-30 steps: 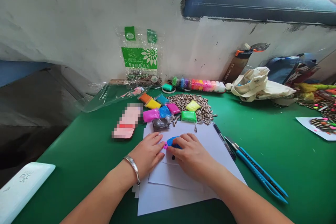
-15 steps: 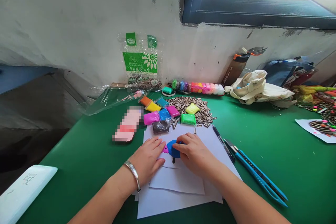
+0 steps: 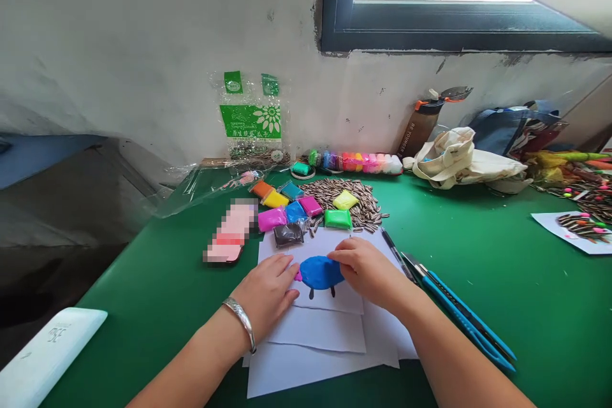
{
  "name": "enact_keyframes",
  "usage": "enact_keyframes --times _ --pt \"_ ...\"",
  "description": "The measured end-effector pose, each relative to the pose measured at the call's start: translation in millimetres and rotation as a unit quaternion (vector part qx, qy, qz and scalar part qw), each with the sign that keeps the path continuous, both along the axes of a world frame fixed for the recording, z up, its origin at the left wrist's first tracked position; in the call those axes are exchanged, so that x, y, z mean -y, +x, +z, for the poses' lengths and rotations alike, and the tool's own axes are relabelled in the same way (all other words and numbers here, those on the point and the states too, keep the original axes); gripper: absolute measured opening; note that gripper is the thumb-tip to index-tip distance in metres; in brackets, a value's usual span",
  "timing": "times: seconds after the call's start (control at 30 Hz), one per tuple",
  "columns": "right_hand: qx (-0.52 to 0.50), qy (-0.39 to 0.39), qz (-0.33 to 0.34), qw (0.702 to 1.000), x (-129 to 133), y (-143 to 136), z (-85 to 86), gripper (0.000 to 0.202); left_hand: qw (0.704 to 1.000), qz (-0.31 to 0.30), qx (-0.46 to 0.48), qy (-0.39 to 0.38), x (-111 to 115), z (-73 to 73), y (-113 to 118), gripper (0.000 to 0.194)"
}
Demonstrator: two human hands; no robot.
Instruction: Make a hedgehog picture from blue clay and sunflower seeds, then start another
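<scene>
A flat blue oval of modelling clay [image 3: 319, 273] lies on white paper [image 3: 306, 370], with two short dark legs below it and a bit of pink clay [image 3: 299, 275] at its left end. My left hand [image 3: 271, 287], with a silver bracelet on the wrist, rests flat on the paper. Its fingers are stretched out, and the fingertips touch the pink clay and partly cover it. Over the right end of the blue oval, my right hand [image 3: 366, 271] has its thumb and fingers bent together and pressed to the edge. Those fingertips partly hide the clay there.
Behind the paper lie several wrapped clay packets [image 3: 272, 219] and a heap of sunflower seeds [image 3: 366, 207]. A pen [image 3: 396, 252] and blue tweezers [image 3: 468, 319] lie right. A phone [image 3: 232, 229] is left; a white device [image 3: 52, 350] stands at the near left edge.
My right hand has slid right along the blue clay to its right end, uncovering more of the oval and a second dark leg. My left hand stays nearly in place. The camera view has shifted slightly.
</scene>
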State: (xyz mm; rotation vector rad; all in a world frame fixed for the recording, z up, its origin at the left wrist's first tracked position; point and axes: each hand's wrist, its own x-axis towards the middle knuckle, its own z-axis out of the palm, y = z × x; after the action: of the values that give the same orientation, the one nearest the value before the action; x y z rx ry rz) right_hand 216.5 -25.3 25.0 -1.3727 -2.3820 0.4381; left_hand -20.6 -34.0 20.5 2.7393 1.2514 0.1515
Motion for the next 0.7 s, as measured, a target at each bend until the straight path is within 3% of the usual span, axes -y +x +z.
enact_keyframes --times 0.17,0.4,0.7 --pt "-0.011 0.023 -0.013 1.000 -1.2 8.6 -1.2 0.031 1.000 -0.011 -0.022 -0.014 -2.8 9.5 14.4 0.041" --pt "-0.002 -0.003 -0.024 1.000 -8.5 17.0 -8.8 0.029 0.999 0.008 -0.033 -0.040 -10.5 0.0 26.3 0.051" --pt "0.029 -0.017 -0.020 0.999 -8.1 12.7 -13.0 0.032 0.998 0.024 -0.021 -0.053 -9.0 0.4 28.9 0.054"
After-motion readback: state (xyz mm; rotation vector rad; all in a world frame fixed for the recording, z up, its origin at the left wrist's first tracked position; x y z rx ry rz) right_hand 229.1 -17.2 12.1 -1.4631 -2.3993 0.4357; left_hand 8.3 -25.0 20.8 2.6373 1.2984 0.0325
